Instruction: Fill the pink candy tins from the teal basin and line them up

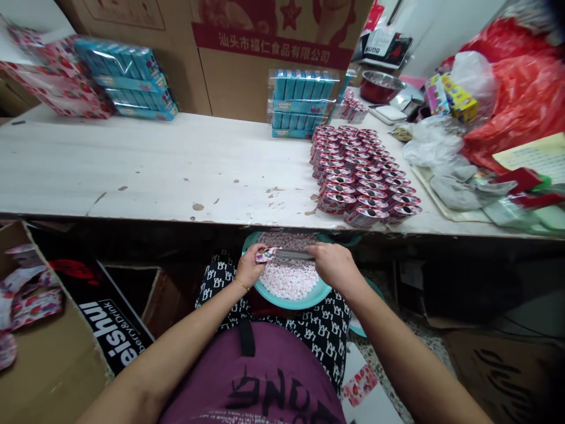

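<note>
My left hand (pixel 250 267) is closed around a small red-and-white printed container (pixel 265 254). In my right hand (pixel 334 263) is a grey scoop-like tool (pixel 293 254), whose far end meets the container's opening. Both hands are over a turquoise basin (pixel 289 303) resting on my lap. Small pale pink candies (pixel 286 280) fill much of this basin. Whether candies lie in the tool is too small to tell.
Rows of similar small containers (pixel 364 176) stand on the white table (pixel 154 171). Blue packs (pixel 300 100) lean by a large cardboard box (pixel 238 76). An open carton (pixel 57 347) with printed pieces is at left; red plastic bags (pixel 521 88) lie at right.
</note>
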`<state>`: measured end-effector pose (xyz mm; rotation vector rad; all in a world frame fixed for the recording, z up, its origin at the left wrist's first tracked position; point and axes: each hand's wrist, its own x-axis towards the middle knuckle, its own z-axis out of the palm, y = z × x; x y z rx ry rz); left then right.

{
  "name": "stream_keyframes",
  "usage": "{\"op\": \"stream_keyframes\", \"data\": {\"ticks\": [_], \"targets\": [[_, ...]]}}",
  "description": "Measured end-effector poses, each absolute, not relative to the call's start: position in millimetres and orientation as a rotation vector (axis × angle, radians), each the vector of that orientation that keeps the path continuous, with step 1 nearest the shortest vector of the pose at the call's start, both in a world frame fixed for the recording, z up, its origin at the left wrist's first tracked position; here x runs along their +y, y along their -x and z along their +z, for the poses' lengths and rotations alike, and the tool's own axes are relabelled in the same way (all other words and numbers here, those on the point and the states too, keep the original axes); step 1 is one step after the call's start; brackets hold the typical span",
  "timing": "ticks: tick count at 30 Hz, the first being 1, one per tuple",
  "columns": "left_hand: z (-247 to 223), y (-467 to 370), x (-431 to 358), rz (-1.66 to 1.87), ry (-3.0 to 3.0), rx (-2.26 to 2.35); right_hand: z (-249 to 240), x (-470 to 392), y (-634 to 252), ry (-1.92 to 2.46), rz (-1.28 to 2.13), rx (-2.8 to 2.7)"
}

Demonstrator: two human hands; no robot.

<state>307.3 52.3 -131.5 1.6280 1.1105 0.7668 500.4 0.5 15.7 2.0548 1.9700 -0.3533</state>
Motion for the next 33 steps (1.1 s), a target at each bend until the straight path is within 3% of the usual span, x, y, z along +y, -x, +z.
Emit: {"op": "stream_keyframes", "data": {"ticks": [5,9,12,15,21,24,27,29,33], "targets": [[-124,-294,57,0.803,-1.484,1.032,-33,-22,-527,-2.186,-0.477,1.84],[-113,-301,62,0.669,-1.646,1.0,-75,-30,-526,-2.414,-0.718,2.136],[-104,-310,67,0.475,-2.063,1.038,-78,-22,-515,-2.67,-0.752,2.413],[-96,-310,73,0.328,-2.342,1.106,-72,-16,-510,-2.651,-0.701,2.54],[-79,-300,82,0.476,-1.996,1.057,-75,-33,-528,-2.723,-0.723,2.492],[-58,-330,86,0.613,-1.73,0.952,-60,-39,-544,-2.954,-0.555,2.448],[-44,-388,96,0.687,-1.642,0.804,-35,-26,-563,-3.109,-0.142,2.396],[-44,-432,105,0.74,-1.702,0.737,-22,-8,-576,-3.032,0.082,2.369],[-62,-494,118,0.791,-1.91,0.876,-13,34,-602,-2.596,0.218,2.312]]}}
